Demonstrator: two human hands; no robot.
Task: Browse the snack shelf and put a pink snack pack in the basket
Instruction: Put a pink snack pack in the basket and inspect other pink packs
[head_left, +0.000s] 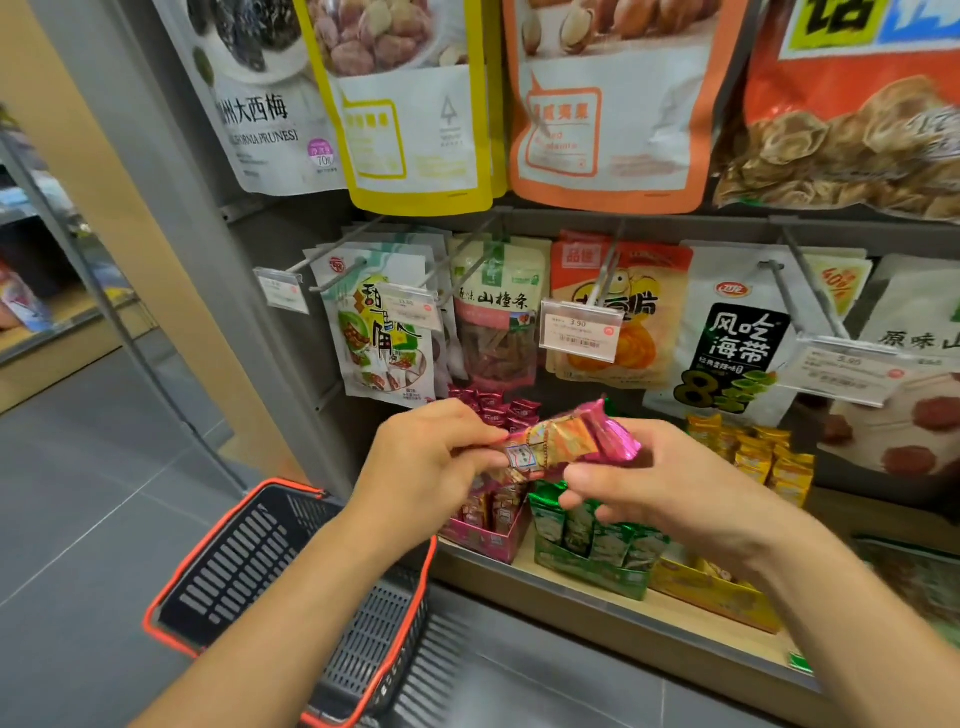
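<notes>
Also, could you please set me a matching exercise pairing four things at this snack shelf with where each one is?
Things:
1. pink snack pack
2. basket
3. green display box
4. prune bag

Places:
A. hanging in the top row, far left
B. gripped between the left hand and right hand
C. low down at the left, in front of the shelving
D. standing on the wooden shelf, below the right hand

Pairs: 1-B, 2-C, 3-D, 4-A.
</notes>
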